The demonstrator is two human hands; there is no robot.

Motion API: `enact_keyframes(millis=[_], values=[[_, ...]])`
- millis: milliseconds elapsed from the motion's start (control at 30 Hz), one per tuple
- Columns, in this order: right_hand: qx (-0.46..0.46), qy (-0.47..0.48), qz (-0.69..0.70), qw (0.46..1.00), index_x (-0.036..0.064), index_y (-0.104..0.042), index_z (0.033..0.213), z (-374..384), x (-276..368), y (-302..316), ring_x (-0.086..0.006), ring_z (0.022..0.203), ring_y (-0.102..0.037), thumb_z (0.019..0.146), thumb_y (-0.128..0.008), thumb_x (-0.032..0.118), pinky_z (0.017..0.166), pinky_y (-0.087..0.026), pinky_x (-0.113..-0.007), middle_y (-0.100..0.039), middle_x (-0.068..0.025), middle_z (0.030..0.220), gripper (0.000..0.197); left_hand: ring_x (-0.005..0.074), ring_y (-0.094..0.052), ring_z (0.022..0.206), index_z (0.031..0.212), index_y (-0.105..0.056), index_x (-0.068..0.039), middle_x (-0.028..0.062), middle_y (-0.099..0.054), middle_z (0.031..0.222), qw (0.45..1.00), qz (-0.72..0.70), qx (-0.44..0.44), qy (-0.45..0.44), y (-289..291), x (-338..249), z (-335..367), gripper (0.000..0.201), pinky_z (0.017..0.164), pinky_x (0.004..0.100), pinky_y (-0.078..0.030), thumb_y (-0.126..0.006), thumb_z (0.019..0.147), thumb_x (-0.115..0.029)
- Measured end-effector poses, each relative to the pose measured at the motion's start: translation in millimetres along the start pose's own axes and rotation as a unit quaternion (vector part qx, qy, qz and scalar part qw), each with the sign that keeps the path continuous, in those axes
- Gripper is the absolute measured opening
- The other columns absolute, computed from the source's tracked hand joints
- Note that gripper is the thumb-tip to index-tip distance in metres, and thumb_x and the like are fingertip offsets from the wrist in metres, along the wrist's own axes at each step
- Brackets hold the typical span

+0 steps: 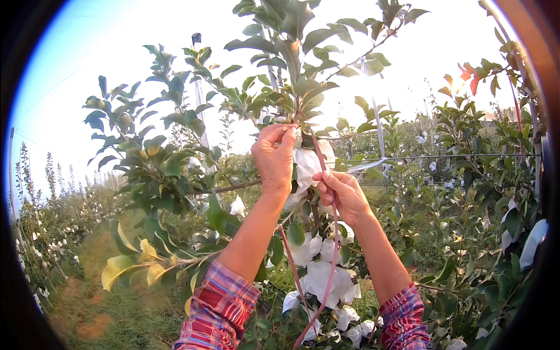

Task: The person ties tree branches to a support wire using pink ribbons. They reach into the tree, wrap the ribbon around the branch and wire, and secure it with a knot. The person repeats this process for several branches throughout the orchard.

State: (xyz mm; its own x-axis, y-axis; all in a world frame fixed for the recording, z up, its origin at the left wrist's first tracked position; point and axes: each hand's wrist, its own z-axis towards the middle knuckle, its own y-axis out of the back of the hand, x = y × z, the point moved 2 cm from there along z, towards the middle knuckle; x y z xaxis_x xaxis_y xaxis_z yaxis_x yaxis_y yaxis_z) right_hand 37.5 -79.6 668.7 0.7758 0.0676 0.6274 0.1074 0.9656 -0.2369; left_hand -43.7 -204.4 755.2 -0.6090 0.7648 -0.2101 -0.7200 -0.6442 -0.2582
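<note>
Orchard rows [51,233] stretch beyond my left hand [274,154], its fingers pinched near the stem [298,109] with any grip unclear, while the pink strap [336,239], raised there but hanging loose below, unknotted as far as I see, is pinched in my right hand [344,197].

Opens onto leafy orchard rows [58,224] with a slim post [11,175] at far left. Runs to grass [137,321] with brown patches [93,325] lower left. Gets hard backlight from sun glare [366,69] under sky [64,73], blue left, washed-out white elsewhere.

No words, numbers or signs — nothing legible anywhere here.
</note>
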Motion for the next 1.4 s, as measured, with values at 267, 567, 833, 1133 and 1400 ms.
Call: enact_keyframes(millis=[267,567,833,1133,1400], values=[[0.107,0.058,0.090,0.988,0.0076,-0.059,0.094,56,51,-46,-0.0199,0.098,-0.061,0.095,-0.052,0.025,0.080,-0.049,-0.032,-0.065,-0.0066,0.099,0.019,0.0071,-0.051,0.076,0.091,-0.071,0.000,0.0013,-0.057,0.090,0.986,0.127,0.089,-0.065,13,3,-43,0.011,0.065,0.0212,-0.041,-0.065,0.083,-0.005],[0.076,0.040,-0.078,0.993,0.0058,-0.061,0.093,65,46,-32,-0.0155,0.083,-0.061,0.094,-0.054,0.029,0.075,-0.047,-0.028,-0.063,-0.0026,0.083,0.024,0.0078,-0.051,0.071,0.092,-0.067,-0.001,0.0004,-0.059,0.076,0.994,-0.032,-0.001,0.102,11,4,0,0.027,0.065,0.0240,-0.039,-0.056,0.092,-0.025],[0.058,0.059,-0.289,0.954,0.0026,-0.067,0.091,52,54,-45,-0.0079,0.073,-0.059,0.094,-0.053,0.024,0.066,-0.043,-0.022,-0.064,-0.0019,0.075,0.025,0.0102,-0.053,0.070,0.087,-0.064,-0.009,-0.0014,-0.062,0.079,0.971,-0.036,0.089,0.217,-3,14,43,0.026,0.063,0.0259,-0.038,-0.075,0.077,-0.031],[0.043,0.214,-0.557,0.801,-0.0001,-0.069,0.085,67,55,-47,-0.0073,0.061,-0.054,0.086,-0.058,0.018,0.058,-0.044,-0.026,-0.061,-0.0070,0.063,0.022,0.0089,-0.052,0.064,0.088,-0.060,0.000,0.0020,-0.059,0.074,0.990,0.005,0.089,0.110,-9,7,30,0.012,0.059,0.0224,-0.043,-0.061,0.076,0.004],[0.073,0.180,-0.264,0.945,0.0029,-0.060,0.103,82,84,-33,-0.0102,0.076,-0.058,0.092,-0.052,0.015,0.072,-0.044,-0.025,-0.066,-0.0049,0.082,0.018,0.0063,-0.054,0.063,0.088,-0.059,-0.002,0.0031,-0.059,0.078,0.993,0.006,0.082,0.080,5,-1,34,0.009,0.043,0.0182,-0.038,-0.060,0.079,0.001]])
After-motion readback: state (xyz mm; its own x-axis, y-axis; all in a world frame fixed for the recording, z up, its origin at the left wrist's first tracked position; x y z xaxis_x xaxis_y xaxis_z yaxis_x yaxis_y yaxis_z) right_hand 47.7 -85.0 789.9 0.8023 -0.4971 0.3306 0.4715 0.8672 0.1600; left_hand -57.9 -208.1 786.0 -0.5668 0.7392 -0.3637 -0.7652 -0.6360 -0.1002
